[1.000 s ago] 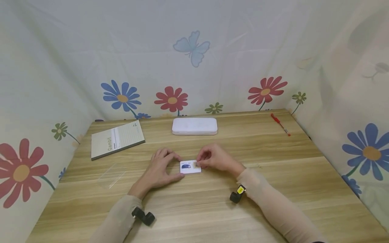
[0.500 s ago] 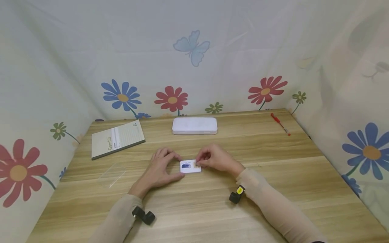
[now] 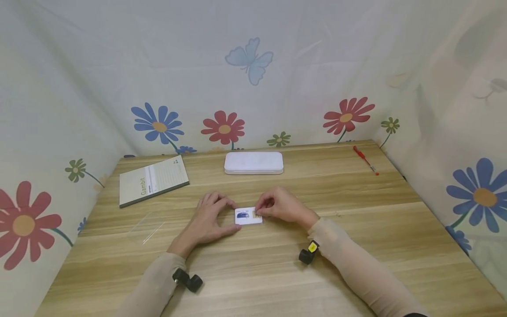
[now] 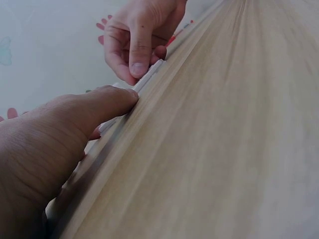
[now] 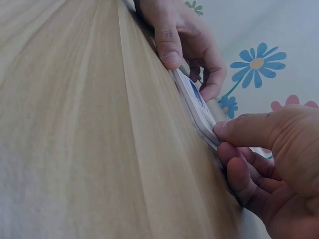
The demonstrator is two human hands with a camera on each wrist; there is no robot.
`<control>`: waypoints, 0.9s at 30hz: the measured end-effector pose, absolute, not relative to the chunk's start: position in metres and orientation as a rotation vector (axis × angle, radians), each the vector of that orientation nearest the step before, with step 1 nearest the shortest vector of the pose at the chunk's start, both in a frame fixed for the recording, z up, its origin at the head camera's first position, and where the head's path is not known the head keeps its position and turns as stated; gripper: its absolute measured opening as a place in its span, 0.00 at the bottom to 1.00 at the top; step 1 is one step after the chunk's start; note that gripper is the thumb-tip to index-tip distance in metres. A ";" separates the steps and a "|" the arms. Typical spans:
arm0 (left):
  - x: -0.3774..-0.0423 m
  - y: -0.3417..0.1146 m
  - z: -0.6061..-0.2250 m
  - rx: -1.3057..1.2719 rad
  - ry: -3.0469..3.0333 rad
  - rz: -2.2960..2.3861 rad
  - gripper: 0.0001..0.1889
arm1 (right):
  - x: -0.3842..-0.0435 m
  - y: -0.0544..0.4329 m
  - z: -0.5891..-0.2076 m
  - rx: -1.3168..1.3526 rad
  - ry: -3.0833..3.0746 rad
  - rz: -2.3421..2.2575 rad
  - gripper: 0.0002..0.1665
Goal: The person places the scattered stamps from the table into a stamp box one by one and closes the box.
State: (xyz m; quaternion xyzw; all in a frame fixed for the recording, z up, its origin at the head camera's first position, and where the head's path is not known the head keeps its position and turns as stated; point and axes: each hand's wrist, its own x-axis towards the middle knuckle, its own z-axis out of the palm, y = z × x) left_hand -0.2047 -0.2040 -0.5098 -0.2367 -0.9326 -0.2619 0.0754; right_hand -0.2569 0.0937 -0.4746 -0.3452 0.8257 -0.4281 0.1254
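Observation:
A small stack of white picture cards (image 3: 243, 216) lies flat on the wooden table, its top printed with a dark blue picture and a tan patch. My left hand (image 3: 207, 220) holds the left end between thumb and forefinger, one at the near corner and one at the far corner. At the right end my right hand (image 3: 283, 207) pinches the edge of the cards, thumb on top and fingertips at the side. In the right wrist view the stack (image 5: 199, 107) shows its thickness edge-on. Fingertips hide part of the tan patch.
A notebook (image 3: 154, 180) marked "Gambit" lies at the back left. Behind the hands sits a white case (image 3: 253, 163). A red pen (image 3: 366, 160) rests at the back right. Left of my left hand lies a clear plastic piece (image 3: 146, 228). Flowered cloth hangs around the table.

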 end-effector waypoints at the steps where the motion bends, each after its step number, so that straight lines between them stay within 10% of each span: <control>1: -0.205 -0.204 -0.510 -0.710 -2.798 -0.784 0.30 | -0.257 0.094 -0.474 -1.005 2.409 -1.242 0.02; 17: -0.204 -0.203 -0.508 -0.709 -2.799 -0.796 0.30 | -0.259 0.096 -0.478 -0.959 2.389 -1.311 0.04; 27: -0.204 -0.203 -0.508 -0.701 -2.812 -0.789 0.30 | -0.258 0.100 -0.477 -0.936 2.435 -1.362 0.33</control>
